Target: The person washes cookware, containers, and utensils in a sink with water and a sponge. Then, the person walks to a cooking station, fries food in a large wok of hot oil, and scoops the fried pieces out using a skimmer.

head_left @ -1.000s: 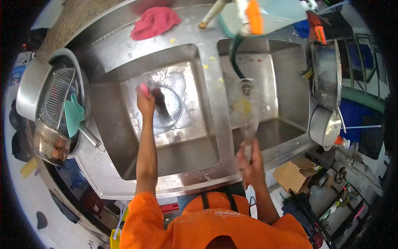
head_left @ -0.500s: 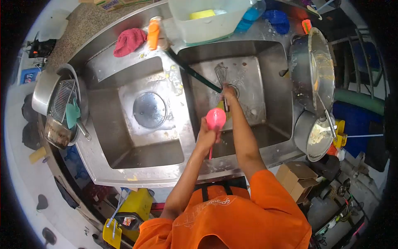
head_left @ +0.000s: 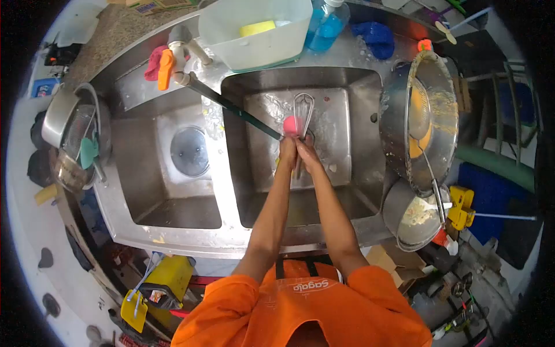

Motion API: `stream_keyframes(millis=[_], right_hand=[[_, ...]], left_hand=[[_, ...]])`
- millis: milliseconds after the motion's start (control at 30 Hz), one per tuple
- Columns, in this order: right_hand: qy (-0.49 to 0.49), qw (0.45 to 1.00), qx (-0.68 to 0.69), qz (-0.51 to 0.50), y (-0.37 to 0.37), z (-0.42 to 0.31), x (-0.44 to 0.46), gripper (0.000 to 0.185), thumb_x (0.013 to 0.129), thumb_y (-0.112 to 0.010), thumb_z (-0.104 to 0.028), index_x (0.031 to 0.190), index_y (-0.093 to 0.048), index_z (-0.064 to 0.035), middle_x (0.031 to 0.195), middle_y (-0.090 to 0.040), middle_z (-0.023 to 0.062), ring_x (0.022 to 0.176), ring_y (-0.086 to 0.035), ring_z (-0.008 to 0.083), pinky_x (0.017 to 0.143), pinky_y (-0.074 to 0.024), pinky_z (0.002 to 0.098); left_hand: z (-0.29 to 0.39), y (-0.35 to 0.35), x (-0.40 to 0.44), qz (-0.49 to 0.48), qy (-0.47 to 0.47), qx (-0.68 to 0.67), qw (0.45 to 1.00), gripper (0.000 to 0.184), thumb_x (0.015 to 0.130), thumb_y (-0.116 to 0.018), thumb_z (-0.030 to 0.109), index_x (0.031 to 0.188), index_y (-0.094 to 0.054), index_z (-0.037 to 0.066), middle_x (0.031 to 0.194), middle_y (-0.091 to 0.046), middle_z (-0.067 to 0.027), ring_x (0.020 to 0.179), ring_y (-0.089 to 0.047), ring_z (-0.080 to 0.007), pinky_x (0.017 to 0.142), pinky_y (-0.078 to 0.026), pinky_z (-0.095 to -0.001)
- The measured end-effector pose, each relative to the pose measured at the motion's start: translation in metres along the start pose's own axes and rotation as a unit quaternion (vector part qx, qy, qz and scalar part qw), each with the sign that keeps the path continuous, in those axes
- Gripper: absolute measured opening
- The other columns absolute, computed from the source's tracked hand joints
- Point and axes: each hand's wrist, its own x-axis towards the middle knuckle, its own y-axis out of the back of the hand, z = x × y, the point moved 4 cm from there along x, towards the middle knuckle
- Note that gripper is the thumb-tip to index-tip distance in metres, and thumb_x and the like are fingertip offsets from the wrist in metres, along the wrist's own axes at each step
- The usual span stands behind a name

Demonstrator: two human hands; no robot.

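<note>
Close together over the right-hand sink basin [head_left: 341, 133], my two hands nearly touch. My left hand [head_left: 287, 151] is closed at the end of the dark green hose [head_left: 243, 114], and the pink ladle [head_left: 290, 125] shows just beyond its fingers. My right hand [head_left: 308, 152] is closed around the handle of a wire whisk [head_left: 303, 109], whose loops point away from me. The ladle's bowl lies beside the whisk's wires. The ladle's handle and most of my fingertips are hidden.
A faucet with an orange lever [head_left: 166, 69] feeds the hose. The left basin [head_left: 191, 211] holds a round metal lid or plate [head_left: 189, 151]. Dirty pots [head_left: 399, 115] crowd the right edge; stacked pans [head_left: 60, 118] stand left. Behind are a plastic tub [head_left: 254, 49] and blue liquid bottle [head_left: 326, 29].
My left hand has moved forward with the pink ladle, from near the front rim to the hose end beside my right hand. The camera view has shifted, and the whisk stands more upright in view.
</note>
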Motion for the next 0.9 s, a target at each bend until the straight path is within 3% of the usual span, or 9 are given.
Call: stream_keyframes(millis=[100,167,200,333,433,500,600,833,900], right_hand=[[0.033,0.997,0.020,-0.066,-0.037,0.023,0.029,0.027,0.087,-0.065,-0.032,0.098,-0.066,-0.0073,0.091,-0.066,0.0051,0.081,-0.063,0.0201,0.067,-0.0503,0.0358],[-0.035,0.998,-0.025,-0.035,-0.057,0.027,0.042,0.027,0.085,-0.067,-0.032,0.093,-0.068,-0.0069,0.087,-0.069,0.0085,0.078,-0.066,0.0260,0.066,-0.0513,0.0388],[0.137,0.931,-0.339,0.012,-0.058,0.013,0.056,0.025,0.079,-0.070,-0.026,0.086,-0.069,-0.0028,0.083,-0.069,0.0177,0.076,-0.067,0.0377,0.066,-0.0526,0.0430],[0.208,0.866,-0.442,0.110,-0.054,-0.072,-0.006,0.041,0.071,-0.070,-0.017,0.107,-0.061,0.0007,0.091,-0.068,0.0211,0.086,-0.066,0.0399,0.072,-0.0524,0.0476],[0.344,0.849,-0.400,0.016,-0.038,-0.077,-0.051,0.034,0.077,-0.061,-0.013,0.108,-0.058,0.0002,0.079,-0.063,0.0177,0.076,-0.064,0.0358,0.067,-0.0496,0.0457],[0.106,0.965,-0.225,-0.088,-0.025,-0.059,-0.049,0.025,0.082,-0.055,-0.013,0.104,-0.058,-0.0031,0.071,-0.057,0.0097,0.062,-0.057,0.0267,0.055,-0.0453,0.0393],[-0.231,0.954,0.043,-0.187,-0.018,-0.023,0.000,0.008,0.087,-0.052,-0.016,0.081,-0.050,-0.0127,0.060,-0.046,0.0006,0.043,-0.040,0.0103,0.038,-0.0349,0.0282],[-0.169,0.931,-0.032,-0.322,-0.022,-0.024,0.005,0.013,0.091,-0.051,-0.016,0.082,-0.056,-0.0092,0.063,-0.047,-0.0008,0.048,-0.043,0.0110,0.043,-0.0358,0.0275],[0.168,0.868,-0.467,-0.006,0.019,-0.029,-0.049,0.014,0.089,-0.054,-0.017,0.096,-0.062,-0.0068,0.064,-0.053,0.0048,0.051,-0.050,0.0140,0.047,-0.0393,0.0296]], left_hand=[[0.009,0.030,-0.029,-0.071,0.107,-0.282,0.951,0.034,0.091,-0.048,0.026,0.105,-0.062,-0.001,0.103,-0.063,-0.0103,0.095,-0.058,-0.0224,0.081,-0.045,-0.0343],[-0.015,0.069,-0.051,0.006,0.123,-0.055,0.991,0.035,0.093,-0.049,0.026,0.112,-0.059,-0.001,0.110,-0.062,-0.0106,0.102,-0.057,-0.0218,0.084,-0.044,-0.0330],[-0.022,0.083,-0.062,0.044,0.127,0.060,0.989,0.036,0.094,-0.049,0.027,0.115,-0.058,-0.001,0.113,-0.062,-0.0107,0.106,-0.056,-0.0215,0.086,-0.044,-0.0324],[0.042,0.081,-0.153,0.056,0.092,-0.031,0.994,0.033,0.096,-0.053,0.027,0.122,-0.055,0.006,0.113,-0.062,-0.0083,0.105,-0.057,-0.0140,0.088,-0.044,-0.0309],[0.060,0.088,-0.200,-0.022,0.121,-0.101,0.987,0.033,0.097,-0.054,0.029,0.122,-0.055,0.008,0.109,-0.063,-0.0046,0.093,-0.060,-0.0129,0.082,-0.047,-0.0298],[0.068,0.099,-0.223,-0.046,0.100,-0.083,0.990,0.030,0.099,-0.052,0.027,0.122,-0.055,0.009,0.106,-0.064,-0.0024,0.091,-0.060,-0.0122,0.081,-0.047,-0.0287],[0.076,0.120,-0.244,-0.037,0.061,-0.092,0.993,0.028,0.099,-0.052,0.026,0.122,-0.056,0.009,0.105,-0.063,-0.0020,0.092,-0.059,-0.0110,0.081,-0.046,-0.0271],[0.102,0.206,-0.291,0.025,0.037,-0.115,0.992,0.026,0.099,-0.052,0.020,0.121,-0.057,0.009,0.103,-0.062,-0.0020,0.093,-0.058,-0.0114,0.083,-0.047,-0.0261],[0.098,0.240,-0.302,0.062,0.060,-0.130,0.988,0.026,0.098,-0.053,0.020,0.121,-0.057,0.008,0.102,-0.062,-0.0020,0.093,-0.058,-0.0117,0.083,-0.047,-0.0265]])
